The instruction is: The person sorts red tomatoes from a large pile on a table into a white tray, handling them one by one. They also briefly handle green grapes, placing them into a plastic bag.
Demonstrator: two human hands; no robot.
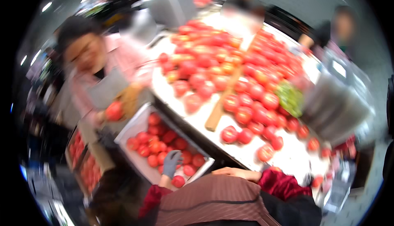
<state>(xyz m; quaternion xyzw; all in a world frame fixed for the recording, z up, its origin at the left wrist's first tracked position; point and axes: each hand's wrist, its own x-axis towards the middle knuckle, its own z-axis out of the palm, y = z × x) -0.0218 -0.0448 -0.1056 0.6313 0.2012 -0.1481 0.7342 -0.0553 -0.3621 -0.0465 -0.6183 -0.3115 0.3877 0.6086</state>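
My left hand (171, 163), in a grey glove, reaches into a pale crate (132, 154) of red tomatoes (156, 145). Its fingers are loosely bent and apart, close to the tomatoes, and I see nothing held in them. A single tomato (178, 181) lies in the crate's near corner, just below that wrist. My bare right hand (236, 172) lies flat, its fingers stretched out, in front of my brown apron (209, 191) at the table's near edge. Motion blurs much of the picture.
A white table (197, 117) bears many tomatoes, split by a wooden strip (223, 104). Green produce (289, 98) and stacked clear plastic containers (340, 98) stand right. A co-worker (92, 82) at left holds a tomato (114, 111). Boxes of tomatoes (89, 171) sit lower left; other people stand beyond.
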